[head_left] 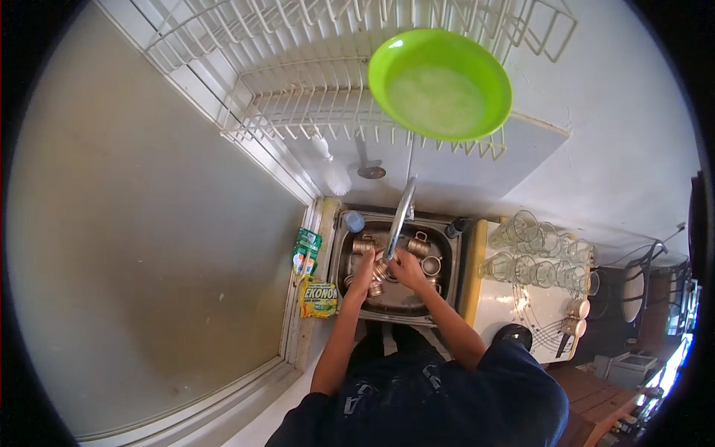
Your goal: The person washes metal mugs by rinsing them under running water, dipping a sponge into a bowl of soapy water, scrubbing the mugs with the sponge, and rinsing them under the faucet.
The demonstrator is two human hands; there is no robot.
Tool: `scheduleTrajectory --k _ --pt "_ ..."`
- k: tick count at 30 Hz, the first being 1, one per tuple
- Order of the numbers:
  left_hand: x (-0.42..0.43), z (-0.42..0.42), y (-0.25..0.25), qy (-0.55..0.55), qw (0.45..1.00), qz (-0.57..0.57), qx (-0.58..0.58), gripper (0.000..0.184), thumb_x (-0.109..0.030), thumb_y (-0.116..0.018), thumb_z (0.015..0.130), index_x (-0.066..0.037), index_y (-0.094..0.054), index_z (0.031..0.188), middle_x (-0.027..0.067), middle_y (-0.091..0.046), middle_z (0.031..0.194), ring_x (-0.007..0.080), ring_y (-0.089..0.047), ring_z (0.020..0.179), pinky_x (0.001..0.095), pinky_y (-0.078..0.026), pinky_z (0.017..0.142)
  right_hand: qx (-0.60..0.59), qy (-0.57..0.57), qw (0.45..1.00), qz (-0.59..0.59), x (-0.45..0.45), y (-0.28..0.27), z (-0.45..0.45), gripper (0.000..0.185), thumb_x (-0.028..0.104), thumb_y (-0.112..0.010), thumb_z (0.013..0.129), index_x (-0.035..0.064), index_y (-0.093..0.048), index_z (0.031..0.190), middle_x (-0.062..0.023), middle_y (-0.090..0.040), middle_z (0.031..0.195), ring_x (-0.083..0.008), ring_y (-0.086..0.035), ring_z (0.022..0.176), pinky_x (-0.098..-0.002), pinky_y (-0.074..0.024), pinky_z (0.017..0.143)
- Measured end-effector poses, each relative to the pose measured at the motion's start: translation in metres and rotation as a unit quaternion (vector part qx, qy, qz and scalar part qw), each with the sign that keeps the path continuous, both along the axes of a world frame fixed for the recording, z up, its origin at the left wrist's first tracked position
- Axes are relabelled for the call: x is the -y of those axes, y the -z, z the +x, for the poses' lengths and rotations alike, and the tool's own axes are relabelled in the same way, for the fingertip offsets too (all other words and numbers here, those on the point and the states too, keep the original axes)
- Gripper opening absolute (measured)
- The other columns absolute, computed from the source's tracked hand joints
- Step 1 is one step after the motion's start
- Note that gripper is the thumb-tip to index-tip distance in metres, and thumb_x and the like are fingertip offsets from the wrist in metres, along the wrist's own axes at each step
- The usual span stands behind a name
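Note:
My left hand (364,274) and my right hand (407,270) meet over the metal sink (398,300), right under the faucet (403,212). Between them they grip a ribbed, brownish cup (380,270), partly hidden by the fingers. More ribbed cups lie about in the basin: one with a handle (363,245) at the back left, another handled cup (418,245) at the back right, and one showing its round mouth (430,265) beside my right hand. A bluish transparent cup (354,221) sits at the sink's back left corner.
Overhead, a green bowl (477,97) rests on a white wire rack (298,112). Green packets (306,250) and a yellow packet (319,298) lie on the left ledge. Rows of clear glasses (525,270) and a knife (564,343) occupy the right counter. A dark bottle (456,227) stands behind the sink.

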State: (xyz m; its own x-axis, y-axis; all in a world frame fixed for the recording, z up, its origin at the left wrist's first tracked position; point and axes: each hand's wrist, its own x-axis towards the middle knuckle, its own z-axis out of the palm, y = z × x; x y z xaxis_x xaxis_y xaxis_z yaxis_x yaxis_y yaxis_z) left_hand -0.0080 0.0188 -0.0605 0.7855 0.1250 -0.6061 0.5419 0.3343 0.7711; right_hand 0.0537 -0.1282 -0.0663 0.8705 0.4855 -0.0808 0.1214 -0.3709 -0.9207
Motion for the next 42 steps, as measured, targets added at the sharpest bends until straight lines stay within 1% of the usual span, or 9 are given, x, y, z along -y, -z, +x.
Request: scheduleTrajectory --k 12,18,21,27,31,36,39,41,42 --pt "-0.004 -0.003 -0.016 0.126 0.977 0.057 0.164 0.059 -0.048 -0.050 0.096 -0.004 -0.043 0.136 0.0107 -0.051 0.128 0.0204 -0.048 0.118 0.0348 -0.037 0.101 0.102 0.088 0.989 -0.061 -0.004 -0.055 -0.019 0.035 0.030 -0.064 0.083 -0.0047 -0.060 0.079 -0.0228 -0.058 0.065 -0.0395 -0.059 0.062 -0.0435 -0.0450 0.058" --pt "-0.014 -0.011 -0.005 0.084 0.974 -0.130 0.164 0.049 -0.043 -0.051 0.097 -0.009 -0.045 0.132 0.0059 -0.052 0.128 0.0179 -0.051 0.118 0.0374 -0.041 0.100 0.111 0.054 0.991 -0.054 -0.004 -0.089 -0.030 0.033 0.027 -0.066 0.082 -0.0051 -0.060 0.075 -0.0222 -0.057 0.064 -0.0381 -0.059 0.061 -0.0414 -0.0451 0.057" --pt "-0.015 -0.006 -0.002 0.053 0.966 -0.229 0.112 0.045 -0.044 -0.046 0.098 -0.009 -0.048 0.127 0.0046 -0.056 0.123 0.0184 -0.056 0.113 0.0392 -0.045 0.097 0.148 0.056 0.987 0.024 -0.004 -0.080 -0.032 0.029 0.024 -0.066 0.082 -0.0044 -0.062 0.076 -0.0210 -0.059 0.068 -0.0357 -0.059 0.061 -0.0398 -0.0456 0.058" --pt "-0.015 -0.002 -0.009 0.096 0.949 -0.269 0.135 0.049 -0.049 -0.036 0.099 -0.006 -0.053 0.115 0.0126 -0.066 0.096 0.0275 -0.069 0.079 0.0435 -0.060 0.063 0.244 0.039 0.969 0.013 -0.001 -0.069 -0.021 0.023 0.018 -0.068 0.084 -0.0029 -0.061 0.078 -0.0188 -0.056 0.064 -0.0327 -0.057 0.060 -0.0404 -0.0436 0.055" --pt "-0.009 -0.002 -0.008 0.115 0.966 -0.196 0.120 0.051 -0.050 -0.035 0.099 -0.006 -0.055 0.113 0.0120 -0.066 0.094 0.0269 -0.067 0.074 0.0418 -0.057 0.065 0.129 0.144 0.979 0.072 -0.010 -0.060 -0.015 0.035 0.024 -0.056 0.093 -0.0047 -0.056 0.073 -0.0219 -0.052 0.061 -0.0359 -0.051 0.055 -0.0413 -0.0402 0.053" --pt "-0.005 0.003 0.005 0.030 0.960 -0.242 0.140 0.048 -0.044 -0.041 0.098 -0.008 -0.044 0.129 0.0130 -0.054 0.126 0.0301 -0.055 0.115 0.0581 -0.046 0.093 0.040 0.200 0.976 0.072 -0.013 -0.024 -0.007 0.044 0.032 -0.048 0.097 -0.0060 -0.054 0.075 -0.0218 -0.046 0.057 -0.0241 -0.047 0.051 -0.0418 -0.0399 0.055" --pt "-0.005 0.005 -0.009 -0.020 0.954 -0.283 0.097 0.048 -0.044 -0.043 0.097 -0.011 -0.042 0.132 0.0135 -0.050 0.130 0.0308 -0.052 0.118 0.0606 -0.043 0.095 -0.090 0.264 0.956 0.091 -0.021 0.011 -0.006 0.047 0.034 -0.047 0.098 -0.0061 -0.055 0.075 -0.0172 -0.051 0.058 -0.0190 -0.044 0.055 -0.0405 -0.0393 0.055" --pt "0.001 0.001 -0.020 -0.053 0.964 -0.260 0.024 0.053 -0.047 -0.047 0.094 -0.013 -0.040 0.134 0.0134 -0.044 0.137 0.0321 -0.046 0.124 0.0634 -0.037 0.098 -0.353 0.360 0.814 0.289 -0.030 0.024 -0.011 0.043 0.035 -0.045 0.098 -0.0064 -0.058 0.092 -0.0153 -0.062 0.080 -0.0219 -0.054 0.065 -0.0401 -0.0452 0.060" --pt "0.000 0.003 -0.017 -0.026 0.962 -0.272 0.001 0.057 -0.050 -0.050 0.092 -0.014 -0.040 0.134 0.0132 -0.042 0.138 0.0328 -0.044 0.126 0.0640 -0.034 0.099 -0.472 0.320 0.758 0.317 -0.024 0.003 -0.016 0.038 0.035 -0.042 0.100 0.0020 -0.048 0.118 -0.0142 -0.060 0.107 -0.0292 -0.066 0.087 -0.0448 -0.0546 0.074"
